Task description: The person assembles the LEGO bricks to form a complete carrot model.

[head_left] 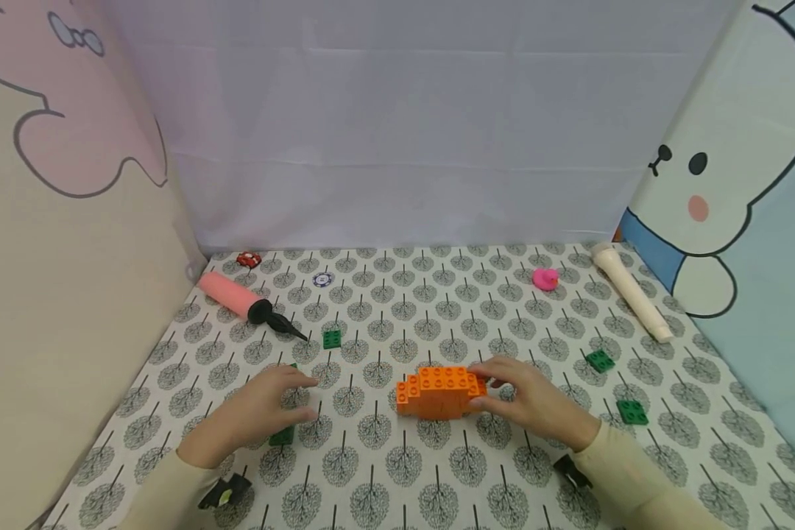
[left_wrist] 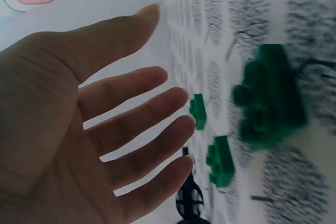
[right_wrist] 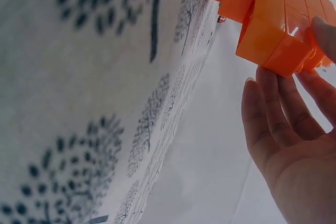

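**Orange brick build (head_left: 440,397) pinched by the right hand (head_left: 530,401); left hand (head_left: 255,405) holding nothing**

The build sits just right of centre in the lower half of the frame, its studded, stepped top facing up. The right hand's grip has its right end between thumb and fingertips; whether its underside touches the bench (head_left: 397,294) cannot be told. The left hand's grip is spread, fingers apart, near a green brick (head_left: 282,436) at lower left. A wide strip of tree-print cloth separates those fingertips from the build's left end.

The bench's far edge meets the pale backdrop (head_left: 397,147); its sides meet printed panels. A pink pump (head_left: 232,297) lies along the left edge, a white tube (head_left: 632,294) along the right. A pink duck (head_left: 545,279) sits upper right, well apart from the build. Two more green bricks (head_left: 632,412) lie right of the right hand.
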`<action>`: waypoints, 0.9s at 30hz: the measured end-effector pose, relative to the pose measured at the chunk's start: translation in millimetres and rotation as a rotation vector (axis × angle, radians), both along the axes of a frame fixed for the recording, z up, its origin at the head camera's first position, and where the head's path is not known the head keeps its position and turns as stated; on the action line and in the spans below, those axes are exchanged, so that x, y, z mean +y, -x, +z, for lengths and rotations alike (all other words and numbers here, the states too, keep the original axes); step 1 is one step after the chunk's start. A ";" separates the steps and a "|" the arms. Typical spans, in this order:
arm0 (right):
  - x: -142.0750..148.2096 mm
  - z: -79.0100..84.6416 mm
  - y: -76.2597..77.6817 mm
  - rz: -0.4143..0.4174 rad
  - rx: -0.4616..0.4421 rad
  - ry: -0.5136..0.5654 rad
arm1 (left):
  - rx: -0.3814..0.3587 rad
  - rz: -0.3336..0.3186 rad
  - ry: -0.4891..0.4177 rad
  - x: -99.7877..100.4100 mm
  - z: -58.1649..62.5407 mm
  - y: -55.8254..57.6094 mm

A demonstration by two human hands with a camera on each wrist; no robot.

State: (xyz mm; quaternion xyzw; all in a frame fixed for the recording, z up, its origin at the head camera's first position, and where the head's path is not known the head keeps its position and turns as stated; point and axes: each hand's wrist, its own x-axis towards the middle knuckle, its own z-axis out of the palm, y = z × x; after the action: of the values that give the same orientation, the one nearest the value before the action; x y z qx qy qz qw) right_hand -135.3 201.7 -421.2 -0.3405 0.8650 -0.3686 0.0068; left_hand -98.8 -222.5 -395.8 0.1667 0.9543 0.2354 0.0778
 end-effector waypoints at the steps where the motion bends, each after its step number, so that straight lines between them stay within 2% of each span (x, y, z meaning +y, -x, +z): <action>1: 0.2 0.0 -0.1 0.000 0.001 0.000 | -0.019 0.008 0.009 -4.1 -1.1 -3.6; 3: 0.4 -0.1 -0.1 0.001 0.001 0.001 | -0.041 0.034 0.031 -10.4 -4.8 -11.7; 7: 0.9 0.1 0.3 0.000 0.004 0.005 | -0.019 0.066 0.051 -20.2 -14.9 -24.3; 12: 1.8 1.4 0.8 0.000 0.006 0.010 | 0.030 0.067 0.040 -27.1 -25.2 -29.3; 20: 2.1 0.7 1.3 0.006 0.009 0.011 | 0.089 0.056 -0.001 -22.3 -29.8 -24.6; 24: 1.5 1.0 1.2 0.007 0.003 0.013 | 0.129 0.044 -0.046 -7.6 -26.3 -18.3; 27: 1.1 0.5 1.2 0.006 -0.008 0.007 | 0.193 0.018 -0.103 8.7 -21.1 -11.9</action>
State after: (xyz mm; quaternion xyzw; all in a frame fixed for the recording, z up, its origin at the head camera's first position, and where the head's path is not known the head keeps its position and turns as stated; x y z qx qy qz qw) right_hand -136.5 202.8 -420.6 -0.3418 0.8626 -0.3729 0.0101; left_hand -87.0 -213.8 -416.8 0.1839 0.9455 0.2677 -0.0253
